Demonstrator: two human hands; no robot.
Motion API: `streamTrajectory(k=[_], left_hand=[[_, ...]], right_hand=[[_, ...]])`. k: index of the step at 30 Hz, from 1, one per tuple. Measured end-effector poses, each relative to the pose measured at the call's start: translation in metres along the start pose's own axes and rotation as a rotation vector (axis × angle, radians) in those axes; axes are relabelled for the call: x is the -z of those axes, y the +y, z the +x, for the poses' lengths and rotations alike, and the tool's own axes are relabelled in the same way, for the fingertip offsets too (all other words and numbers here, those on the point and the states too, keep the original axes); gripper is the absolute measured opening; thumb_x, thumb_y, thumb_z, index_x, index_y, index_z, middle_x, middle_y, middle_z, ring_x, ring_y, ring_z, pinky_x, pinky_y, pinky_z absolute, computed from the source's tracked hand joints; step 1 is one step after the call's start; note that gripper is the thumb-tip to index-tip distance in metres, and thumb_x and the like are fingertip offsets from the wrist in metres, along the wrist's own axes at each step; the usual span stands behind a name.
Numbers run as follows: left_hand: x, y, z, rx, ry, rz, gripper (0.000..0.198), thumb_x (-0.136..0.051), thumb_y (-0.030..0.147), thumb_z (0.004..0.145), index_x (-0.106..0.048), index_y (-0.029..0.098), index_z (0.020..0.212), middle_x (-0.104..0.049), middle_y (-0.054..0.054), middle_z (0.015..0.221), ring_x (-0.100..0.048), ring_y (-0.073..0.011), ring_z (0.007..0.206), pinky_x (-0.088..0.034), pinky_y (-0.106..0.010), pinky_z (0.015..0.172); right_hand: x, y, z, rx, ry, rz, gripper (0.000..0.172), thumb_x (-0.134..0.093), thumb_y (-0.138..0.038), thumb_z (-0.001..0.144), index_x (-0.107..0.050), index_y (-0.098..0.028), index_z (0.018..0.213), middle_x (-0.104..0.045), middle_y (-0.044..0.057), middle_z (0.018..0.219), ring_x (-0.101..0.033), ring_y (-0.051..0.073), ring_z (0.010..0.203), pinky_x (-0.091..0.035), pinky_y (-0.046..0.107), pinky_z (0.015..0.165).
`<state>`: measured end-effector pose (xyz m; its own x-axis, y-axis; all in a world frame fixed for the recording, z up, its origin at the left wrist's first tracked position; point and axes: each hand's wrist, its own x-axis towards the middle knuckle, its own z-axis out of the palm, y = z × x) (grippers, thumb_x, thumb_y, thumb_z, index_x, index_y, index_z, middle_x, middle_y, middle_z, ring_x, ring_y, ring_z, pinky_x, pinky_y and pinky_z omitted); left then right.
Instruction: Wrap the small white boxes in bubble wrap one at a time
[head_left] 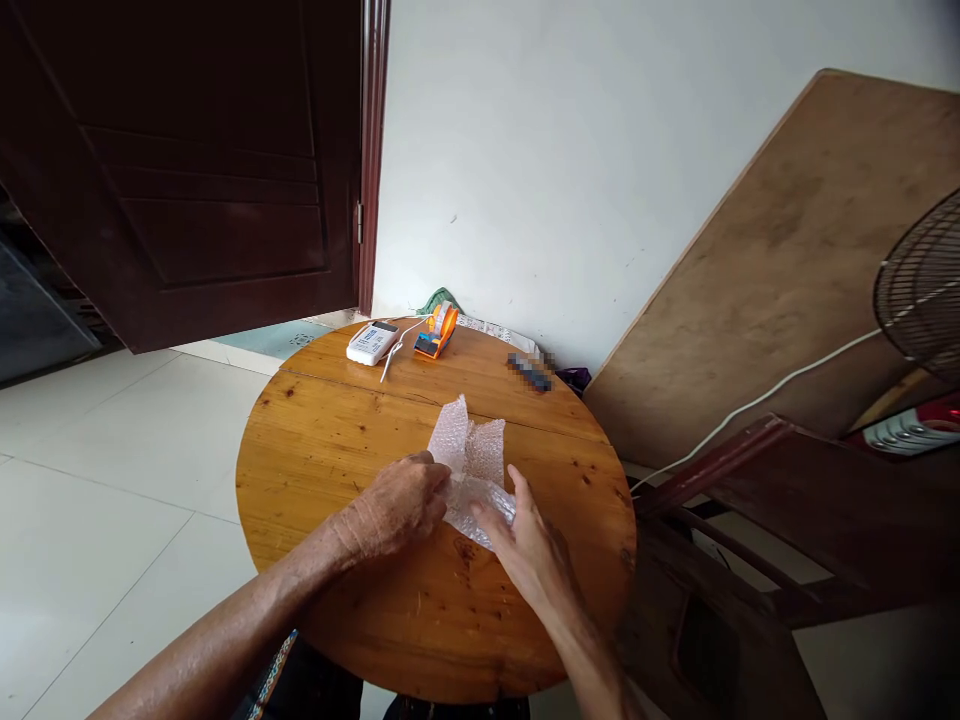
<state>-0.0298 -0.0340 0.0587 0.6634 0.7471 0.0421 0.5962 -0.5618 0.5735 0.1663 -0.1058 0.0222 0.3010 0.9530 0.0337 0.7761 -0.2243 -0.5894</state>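
Observation:
A piece of clear bubble wrap (486, 452) lies partly folded on the round wooden table (322, 430), with two flaps spreading toward the far side. My left hand (409, 503) is closed on the left edge of the wrap, its fingertips curled in and partly hidden. At the right end of the folded part is my right hand (531, 548), thumb and index finger spread apart. Its thumb touches the wrap, and its other fingers are mostly hidden. Whether anything lies inside the fold cannot be made out.
Toward the table's far edge are a white power strip (373, 342) with a cable, an orange tape dispenser (437, 332) and a blurred dark object (529, 371). A wooden chair (780, 500) and a fan (922, 290) stand at right. A dark door (225, 170) is at left.

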Motion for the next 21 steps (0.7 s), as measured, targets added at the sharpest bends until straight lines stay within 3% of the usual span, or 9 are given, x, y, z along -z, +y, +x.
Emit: streamTrajectory(k=[2, 5, 9, 15, 21], left_hand=[[-0.004, 0.0, 0.002, 0.035, 0.005, 0.02, 0.016, -0.046, 0.013, 0.083, -0.058, 0.018, 0.074, -0.063, -0.006, 0.084, -0.061, -0.019, 0.078, -0.042, -0.028, 0.07], [-0.012, 0.003, 0.004, 0.115, 0.019, 0.062, 0.015, -0.05, 0.018, 0.084, -0.061, 0.018, 0.075, -0.065, -0.007, 0.084, -0.063, -0.0199, 0.08, -0.043, -0.028, 0.07], [-0.019, 0.013, 0.004, 0.192, 0.024, 0.138, 0.015, -0.051, 0.021, 0.085, -0.065, 0.017, 0.09, -0.067, -0.01, 0.097, -0.066, -0.0227, 0.088, -0.047, -0.03, 0.074], [-0.012, 0.021, 0.008, 0.15, -0.07, 0.232, 0.022, -0.05, 0.025, 0.088, -0.066, 0.016, 0.101, -0.067, -0.011, 0.103, -0.068, -0.0262, 0.093, -0.052, -0.033, 0.076], [-0.016, 0.013, 0.01, 0.117, -0.053, 0.218, 0.025, -0.047, 0.027, 0.092, -0.067, 0.016, 0.102, -0.068, -0.011, 0.101, -0.069, -0.0246, 0.089, -0.052, -0.031, 0.074]], right_hand=[[-0.009, -0.005, 0.005, 0.002, 0.009, 0.096, 0.07, -0.054, -0.046, 0.084, -0.039, -0.012, 0.143, -0.071, 0.017, 0.104, -0.068, 0.031, 0.09, -0.049, 0.04, 0.074], [-0.017, -0.009, 0.014, 0.046, 0.045, 0.301, 0.065, -0.054, -0.039, 0.083, -0.04, -0.014, 0.141, -0.071, 0.006, 0.084, -0.063, 0.022, 0.07, -0.048, 0.033, 0.066], [-0.017, -0.014, 0.027, 0.067, 0.105, 0.45, 0.066, -0.06, -0.04, 0.078, -0.047, -0.01, 0.135, -0.061, -0.003, 0.063, -0.055, 0.017, 0.058, -0.046, 0.03, 0.06], [-0.021, -0.02, 0.036, 0.037, 0.093, 0.633, 0.066, -0.066, -0.042, 0.075, -0.054, -0.01, 0.131, -0.066, 0.0, 0.07, -0.06, 0.017, 0.064, -0.049, 0.029, 0.062], [-0.031, -0.025, 0.032, 0.042, 0.078, 0.661, 0.055, -0.066, -0.04, 0.077, -0.062, -0.013, 0.124, -0.072, 0.004, 0.078, -0.066, 0.019, 0.068, -0.053, 0.029, 0.058]])
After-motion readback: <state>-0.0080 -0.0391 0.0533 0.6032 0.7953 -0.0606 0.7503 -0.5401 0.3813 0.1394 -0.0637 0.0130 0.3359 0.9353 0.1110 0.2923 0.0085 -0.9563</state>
